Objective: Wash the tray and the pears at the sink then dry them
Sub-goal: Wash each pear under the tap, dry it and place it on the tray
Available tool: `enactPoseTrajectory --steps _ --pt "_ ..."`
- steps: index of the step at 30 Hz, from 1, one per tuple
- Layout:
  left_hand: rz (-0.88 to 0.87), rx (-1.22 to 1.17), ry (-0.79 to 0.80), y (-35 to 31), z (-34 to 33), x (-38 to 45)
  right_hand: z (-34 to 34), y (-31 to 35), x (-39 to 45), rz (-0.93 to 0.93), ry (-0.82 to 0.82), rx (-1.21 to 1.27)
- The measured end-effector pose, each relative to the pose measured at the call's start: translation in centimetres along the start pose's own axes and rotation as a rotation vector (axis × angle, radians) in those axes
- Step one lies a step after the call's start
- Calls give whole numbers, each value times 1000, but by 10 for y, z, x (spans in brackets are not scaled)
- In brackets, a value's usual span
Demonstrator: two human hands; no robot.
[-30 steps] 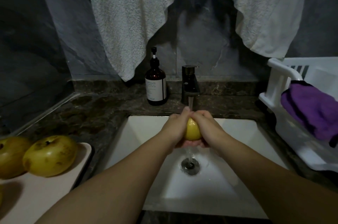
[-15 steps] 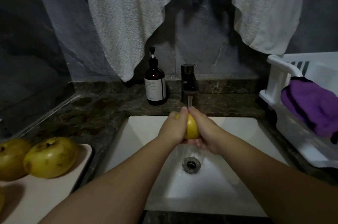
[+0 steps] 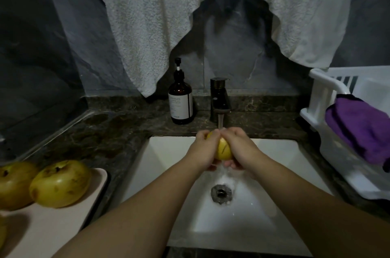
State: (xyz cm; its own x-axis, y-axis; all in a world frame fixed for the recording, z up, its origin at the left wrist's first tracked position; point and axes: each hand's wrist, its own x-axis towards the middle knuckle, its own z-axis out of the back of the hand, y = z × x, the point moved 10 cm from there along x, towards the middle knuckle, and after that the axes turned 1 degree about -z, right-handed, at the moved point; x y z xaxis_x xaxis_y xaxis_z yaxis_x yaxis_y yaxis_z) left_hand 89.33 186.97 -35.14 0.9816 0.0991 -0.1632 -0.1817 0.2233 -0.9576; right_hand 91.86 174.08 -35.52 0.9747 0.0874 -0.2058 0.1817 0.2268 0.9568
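Note:
A yellow pear (image 3: 222, 149) is held over the white sink (image 3: 168, 165) under the running water from the dark tap (image 3: 219, 99). My left hand (image 3: 203, 148) grips its left side and my right hand (image 3: 238, 148) grips its right side, fingers curled round it. Most of the pear is hidden between the palms. A pale tray (image 3: 63, 224) lies on the counter at the lower left. Two yellow pears rest on it, one (image 3: 60, 184) nearer the sink and another (image 3: 14, 184) at the frame's left edge.
A brown pump bottle (image 3: 180, 101) stands left of the tap. White towels (image 3: 147, 15) hang above the sink. At the right, a white plastic basket (image 3: 318, 97) holds a purple cloth (image 3: 358, 127). The drain (image 3: 221, 192) lies below the hands. Dark marble counter surrounds the sink.
Both hands have shifted round the pear under the stream, turning it slightly. More of the pear's front face shows between the palms now.

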Motion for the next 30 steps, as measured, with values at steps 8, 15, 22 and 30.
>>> enactPoseTrajectory --steps 8,15,22,30 --pt "-203 142 -9 -10 1 2 4 10 -4 44 0 -28" --pt "-306 229 -108 -23 19 1 33 57 -8 306 -214 -359" --pt "-372 265 -130 -30 20 0 37 125 -29 608 -261 -482" --pt "-393 293 -113 -32 16 -2 14 158 -30 681 -183 -754"
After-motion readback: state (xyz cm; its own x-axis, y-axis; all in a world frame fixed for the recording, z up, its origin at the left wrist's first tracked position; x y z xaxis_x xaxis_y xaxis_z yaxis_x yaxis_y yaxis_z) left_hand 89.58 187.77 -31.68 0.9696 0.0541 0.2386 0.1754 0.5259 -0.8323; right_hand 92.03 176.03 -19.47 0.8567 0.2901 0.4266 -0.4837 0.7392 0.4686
